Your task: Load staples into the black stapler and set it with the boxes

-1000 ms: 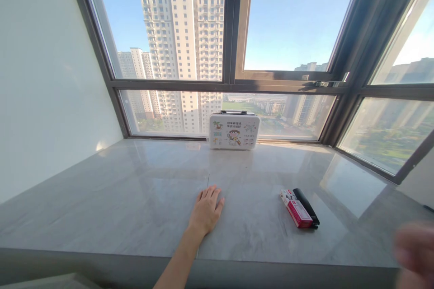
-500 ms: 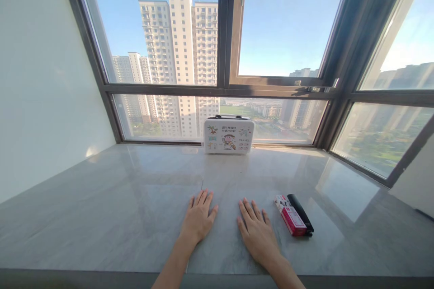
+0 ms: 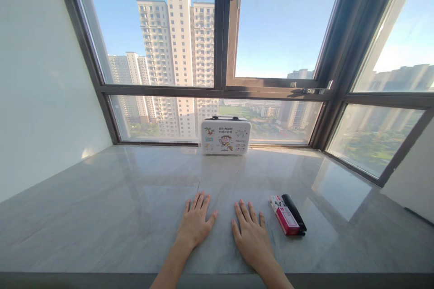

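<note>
My left hand (image 3: 194,222) lies flat on the grey marble-look sill (image 3: 101,216), fingers stretched forward and holding nothing. To its right, my right hand (image 3: 251,236) also rests palm down with its fingers spread. Nearest to the right hand is a small pink and white box (image 3: 285,216), a short way off to the right. A black stapler (image 3: 294,213) lies against the box's right side, partly hidden by it. Neither hand touches them.
A white case (image 3: 225,137) with cartoon prints and a dark handle stands upright at the back, close to the window frame (image 3: 159,91). On the left rises a white wall (image 3: 40,76). The sill's front edge (image 3: 101,272) runs near my forearms.
The whole view has shifted slightly, so everything sits a little further left. The right hand's fingers look slightly more spread. Box, stapler and case stay in place on the sill.
</note>
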`<state>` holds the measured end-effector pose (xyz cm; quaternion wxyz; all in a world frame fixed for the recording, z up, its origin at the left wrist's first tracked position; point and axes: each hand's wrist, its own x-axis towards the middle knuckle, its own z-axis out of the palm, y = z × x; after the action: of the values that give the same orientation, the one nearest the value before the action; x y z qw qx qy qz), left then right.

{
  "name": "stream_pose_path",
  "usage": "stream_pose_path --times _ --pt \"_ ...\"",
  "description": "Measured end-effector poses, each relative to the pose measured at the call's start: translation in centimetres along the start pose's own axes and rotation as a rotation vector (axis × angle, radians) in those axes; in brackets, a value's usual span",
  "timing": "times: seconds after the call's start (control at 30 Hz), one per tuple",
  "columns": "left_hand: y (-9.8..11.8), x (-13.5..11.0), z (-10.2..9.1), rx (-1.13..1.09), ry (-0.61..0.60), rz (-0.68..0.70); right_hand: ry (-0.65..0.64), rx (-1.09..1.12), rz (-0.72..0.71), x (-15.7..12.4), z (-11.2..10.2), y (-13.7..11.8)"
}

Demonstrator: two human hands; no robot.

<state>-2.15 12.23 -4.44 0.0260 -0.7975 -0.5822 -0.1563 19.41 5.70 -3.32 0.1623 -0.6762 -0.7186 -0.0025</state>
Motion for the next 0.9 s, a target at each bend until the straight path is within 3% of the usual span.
stream_pose_path --times 0.5,0.7,0.8,0.9 --pt "1.1 -0.7 -0.3 0.028 -0.005 -0.036 0.041 0.003 0.005 -0.2 0.4 -0.1" --pt "3.4 -2.9 -0.7 0.023 -0.010 -0.082 0.074 0.263 -0.016 -0.6 0.2 0.1" --pt "4.0 -3.7 -0.7 0.002 -0.010 -0.076 0.170 0.552 0.002 -1.1 -1.4 1.3" --pt "4.0 -3.8 -0.8 -0.022 -0.002 -0.068 0.401 0.602 0.060 -1.4 -5.0 5.7"
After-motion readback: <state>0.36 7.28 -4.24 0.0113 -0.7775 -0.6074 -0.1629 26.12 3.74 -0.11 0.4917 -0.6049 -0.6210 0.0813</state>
